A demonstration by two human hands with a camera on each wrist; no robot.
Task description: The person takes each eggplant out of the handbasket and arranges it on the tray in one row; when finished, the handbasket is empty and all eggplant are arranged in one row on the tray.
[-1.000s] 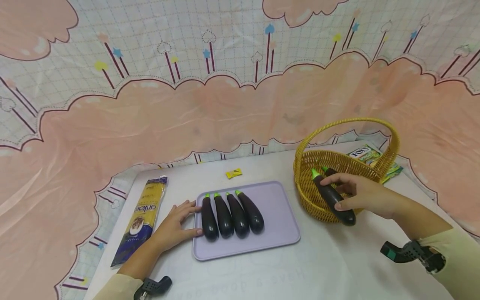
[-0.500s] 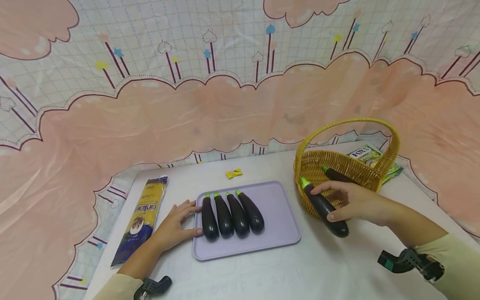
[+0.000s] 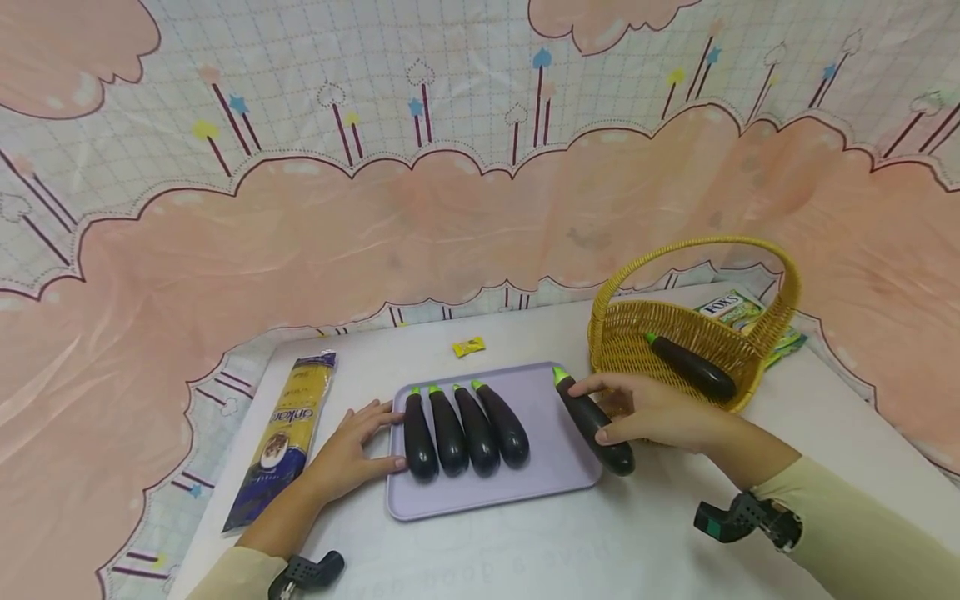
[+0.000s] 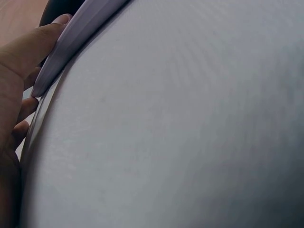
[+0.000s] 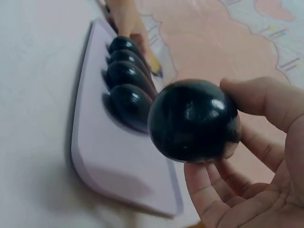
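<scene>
My right hand (image 3: 637, 412) pinches a dark eggplant (image 3: 596, 425) with a green stem end, thumb on one side and fingers on the other. The eggplant is over the right edge of the lilac tray (image 3: 558, 467), tilted, its rounded end toward me. In the right wrist view, that rounded end of the eggplant (image 5: 192, 121) fills the space between thumb and fingers. Several more eggplants (image 3: 467, 433) lie side by side on the tray's left half. My left hand (image 3: 352, 454) rests at the tray's left rim, fingers spread, thumb (image 4: 35, 45) and fingertips touching the edge.
A wicker basket (image 3: 618, 321) with a tall handle stands at right, one eggplant (image 3: 693, 367) inside. Behind it lies a green FOX'S packet (image 3: 731, 307). A pasta bag (image 3: 288, 425) lies at left, and a small yellow sachet (image 3: 468, 347) behind the tray.
My right hand has carried the eggplant left, from over the basket to over the tray's right edge. The eggplant left in the basket now shows fully. My left hand has stayed put.
</scene>
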